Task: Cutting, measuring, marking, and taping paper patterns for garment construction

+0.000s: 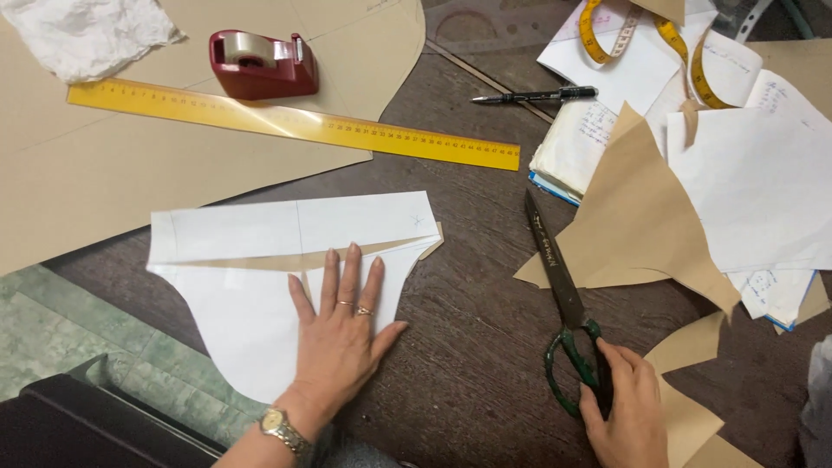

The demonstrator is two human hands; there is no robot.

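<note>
My left hand [340, 334] lies flat, fingers spread, on a white paper pattern piece [260, 260] with a curved lower edge, on the dark wooden table [472, 347]. A thin strip of brown paper shows under the white piece. My right hand [624, 407] rests on the green handles of large dark scissors [559, 295], which lie on the table with their blades closed and pointing away from me. Whether the fingers are through the loops is unclear.
A yellow ruler [295, 121] and a red tape dispenser [260, 62] lie on a big brown paper sheet [104, 173] at the back left. A black pen [533, 95], yellow tape measure [641, 30], white sheets [754, 182] and brown offcuts [637, 221] fill the right side.
</note>
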